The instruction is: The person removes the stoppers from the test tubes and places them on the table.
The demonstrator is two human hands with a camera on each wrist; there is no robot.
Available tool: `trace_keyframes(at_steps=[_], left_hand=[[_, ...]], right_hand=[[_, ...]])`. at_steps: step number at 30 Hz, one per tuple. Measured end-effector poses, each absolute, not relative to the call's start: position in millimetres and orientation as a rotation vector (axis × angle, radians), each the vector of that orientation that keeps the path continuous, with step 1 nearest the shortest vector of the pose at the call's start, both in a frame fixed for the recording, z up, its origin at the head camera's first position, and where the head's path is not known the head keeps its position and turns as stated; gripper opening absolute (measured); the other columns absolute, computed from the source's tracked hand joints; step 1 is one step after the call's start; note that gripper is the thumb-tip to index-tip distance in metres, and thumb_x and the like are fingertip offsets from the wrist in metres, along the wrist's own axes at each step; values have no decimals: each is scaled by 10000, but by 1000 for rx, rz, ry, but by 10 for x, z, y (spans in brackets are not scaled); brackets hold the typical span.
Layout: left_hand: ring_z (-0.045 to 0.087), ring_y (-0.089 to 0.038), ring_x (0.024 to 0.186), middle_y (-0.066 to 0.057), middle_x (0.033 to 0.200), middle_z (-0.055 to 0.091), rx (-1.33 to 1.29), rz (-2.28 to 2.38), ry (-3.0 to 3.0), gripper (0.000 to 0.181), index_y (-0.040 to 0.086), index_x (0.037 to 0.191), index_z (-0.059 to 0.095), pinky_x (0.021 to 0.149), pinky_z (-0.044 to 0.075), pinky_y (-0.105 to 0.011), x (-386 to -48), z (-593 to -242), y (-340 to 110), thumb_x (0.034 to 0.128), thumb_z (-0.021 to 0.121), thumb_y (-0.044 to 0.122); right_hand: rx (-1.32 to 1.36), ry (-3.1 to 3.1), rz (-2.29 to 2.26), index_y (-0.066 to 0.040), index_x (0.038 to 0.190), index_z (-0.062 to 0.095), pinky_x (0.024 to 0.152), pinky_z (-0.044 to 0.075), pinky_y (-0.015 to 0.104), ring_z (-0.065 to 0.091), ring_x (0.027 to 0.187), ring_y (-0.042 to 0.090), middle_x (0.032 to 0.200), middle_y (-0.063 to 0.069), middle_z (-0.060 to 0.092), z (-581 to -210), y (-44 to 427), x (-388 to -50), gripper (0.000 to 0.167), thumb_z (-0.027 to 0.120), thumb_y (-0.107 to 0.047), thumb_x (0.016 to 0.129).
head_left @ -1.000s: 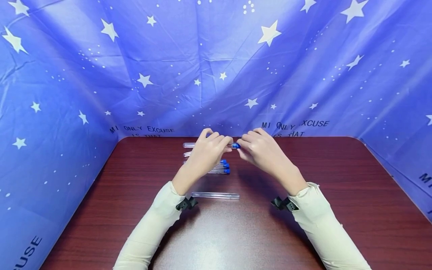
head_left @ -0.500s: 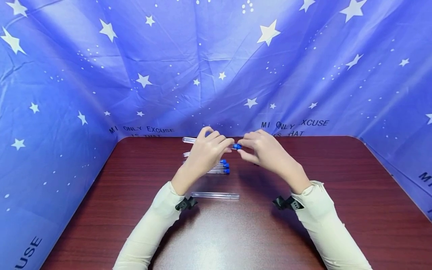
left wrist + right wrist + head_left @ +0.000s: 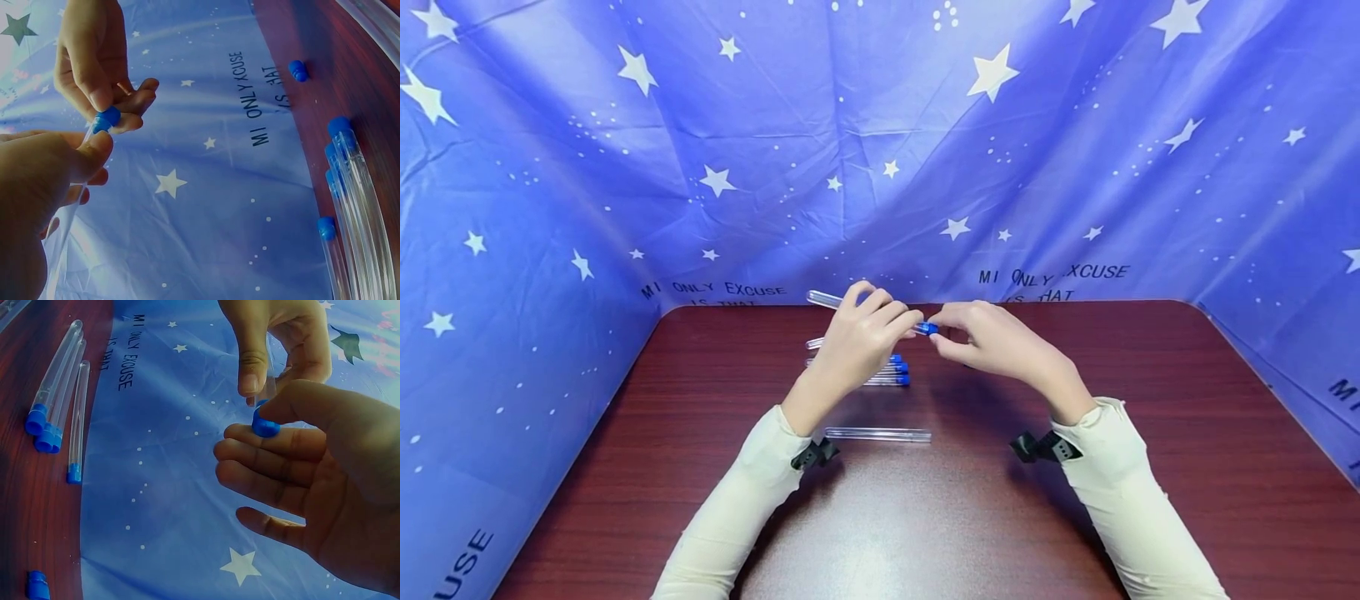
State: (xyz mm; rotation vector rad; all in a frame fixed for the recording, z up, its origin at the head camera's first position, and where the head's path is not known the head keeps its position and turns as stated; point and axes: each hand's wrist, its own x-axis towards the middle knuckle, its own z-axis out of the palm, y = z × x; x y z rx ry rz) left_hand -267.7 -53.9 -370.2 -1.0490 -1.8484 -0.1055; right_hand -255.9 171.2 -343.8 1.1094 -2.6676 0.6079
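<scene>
My left hand [image 3: 865,337] grips a clear test tube [image 3: 824,298] between thumb and fingers, its rounded end tilted up to the left. At the tube's mouth sits a blue cap [image 3: 107,117], its ribbed lower part inside the glass-like wall. The thumb and forefinger of my right hand [image 3: 1000,337] pinch this cap, while the other fingers extend loosely in the right wrist view. Both hands are above the far edge of the table. Beneath the left hand lie several blue-capped test tubes [image 3: 53,394], partly hidden in the head view.
On the dark red table [image 3: 1150,450], an uncapped clear tube [image 3: 877,434] lies nearer to me. A loose blue cap [image 3: 299,70] rests apart from the capped tubes. Blue star-printed cloth [image 3: 910,125] stands right behind the table and along its sides.
The held tube's rounded end has risen, tilting the tube. My right hand's fingers have straightened somewhat and the hand has turned and shifted slightly right, still at the cap.
</scene>
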Motion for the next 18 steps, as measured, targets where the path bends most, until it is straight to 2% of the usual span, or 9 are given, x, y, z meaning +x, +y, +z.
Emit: trace_keyframes(at_steps=[5, 14, 18], left_hand=[[626, -168, 817, 49, 828, 735, -1048, -90, -1868, 124, 155, 990, 746, 931, 487, -400, -2669, -3712, -548, 921, 734, 257], [633, -167, 788, 32, 806, 755, -1048, -103, -1896, 189, 125, 978, 733, 934, 489, -402, -2651, -3710, -545, 864, 801, 259], [631, -166, 761, 30, 794, 761, -1041, -100, -1907, 192, 110, 971, 730, 930, 491, -394, -2651, -3716, -542, 871, 798, 259]], right_hand=[[1139, -2617, 549, -39, 1046, 770, 605, 429, 272, 465, 603, 64, 768, -14, 629, -3456, 1701, -2571, 188, 654, -134, 934], [1167, -2567, 500, -34, 1020, 777, 603, 421, 274, 447, 607, 69, 721, -9, 591, -3473, 1694, -2579, 176, 657, -118, 921], [1171, -2540, 479, -25, 1006, 774, 607, 430, 288, 458, 609, 82, 726, 6, 604, -3480, 1685, -2581, 167, 660, -109, 918]])
